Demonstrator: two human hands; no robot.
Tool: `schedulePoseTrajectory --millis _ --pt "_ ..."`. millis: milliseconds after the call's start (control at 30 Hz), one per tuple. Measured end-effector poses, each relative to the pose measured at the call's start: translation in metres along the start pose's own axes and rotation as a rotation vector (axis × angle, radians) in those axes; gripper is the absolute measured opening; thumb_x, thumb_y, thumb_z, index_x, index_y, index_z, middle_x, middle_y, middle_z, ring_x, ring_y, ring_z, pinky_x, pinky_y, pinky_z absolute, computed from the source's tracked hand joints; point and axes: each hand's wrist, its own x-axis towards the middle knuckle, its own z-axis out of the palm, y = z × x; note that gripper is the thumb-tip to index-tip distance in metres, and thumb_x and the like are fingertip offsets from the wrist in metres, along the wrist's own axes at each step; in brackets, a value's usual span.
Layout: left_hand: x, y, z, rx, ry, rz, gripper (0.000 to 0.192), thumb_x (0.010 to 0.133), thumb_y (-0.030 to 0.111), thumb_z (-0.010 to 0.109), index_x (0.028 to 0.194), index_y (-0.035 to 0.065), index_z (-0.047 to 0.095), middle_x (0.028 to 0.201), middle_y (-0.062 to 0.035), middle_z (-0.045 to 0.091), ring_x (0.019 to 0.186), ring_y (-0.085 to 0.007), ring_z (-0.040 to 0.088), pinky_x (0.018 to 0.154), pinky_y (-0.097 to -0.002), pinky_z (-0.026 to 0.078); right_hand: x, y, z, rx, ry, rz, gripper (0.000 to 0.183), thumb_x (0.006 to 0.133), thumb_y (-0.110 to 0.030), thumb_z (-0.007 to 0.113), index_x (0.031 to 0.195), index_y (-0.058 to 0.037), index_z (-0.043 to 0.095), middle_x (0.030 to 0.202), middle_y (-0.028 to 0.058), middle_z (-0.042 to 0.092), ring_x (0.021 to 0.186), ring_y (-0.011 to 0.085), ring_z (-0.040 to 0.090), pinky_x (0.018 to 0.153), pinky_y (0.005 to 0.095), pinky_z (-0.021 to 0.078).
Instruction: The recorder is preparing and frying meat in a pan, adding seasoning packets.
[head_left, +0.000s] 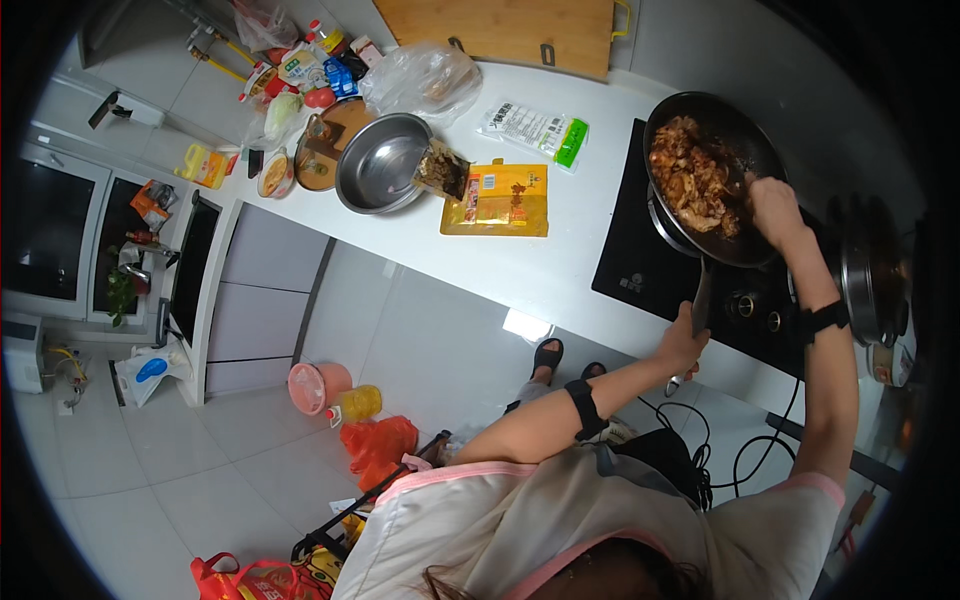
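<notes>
A dark wok (765, 142) stands tilted over the hob (626, 255), with browned, sauce-coated meat pieces (686, 176) gathered on its left side. My left hand (681, 345) is closed around the wok's long handle (703, 296), whose metal end shows below the fingers. Over the wok's right inner wall is my right hand (772, 210), its fingers bent down near the food. Whether it holds something is hidden by the hand itself. Both forearms wear black straps.
On the white counter (577, 217) lie a yellow food packet (510, 202) and a white-and-green packet (536, 135). A steel bowl (386, 161) has an opened pouch (442, 171) leaning at its rim. Stacked steel cookware (859, 277) stands right of the hob. Black cables (701, 457) hang below.
</notes>
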Motion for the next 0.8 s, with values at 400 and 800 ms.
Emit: schedulePoseTrajectory --millis 400,800 --pt "-0.001 -0.005 -0.003 -0.058 0.036 0.000 0.022 0.085 0.016 0.044 0.098 0.0094 0.026 0.062 -0.0065 0.041 0.041 -0.0137 0.044 0.032 -0.0274 0.036 -0.100 -0.035 -0.106 0.206 -0.074 0.057 0.021 0.064 0.005 0.047 0.081 0.0012 0.059 0.064 0.0203 0.055 0.068 0.0338 0.056 0.061 0.0401 0.0436" --pt "0.002 -0.005 0.002 -0.028 -0.005 0.022 0.024 0.085 0.016 0.044 0.098 0.0093 0.026 0.061 -0.0060 0.041 0.041 -0.0141 0.044 0.033 -0.0275 0.037 -0.086 -0.019 -0.033 0.286 0.025 0.318 0.020 0.074 0.000 0.041 0.089 0.0024 0.055 0.076 0.0239 0.056 0.078 0.0378 0.054 0.067 0.0428 0.0425"
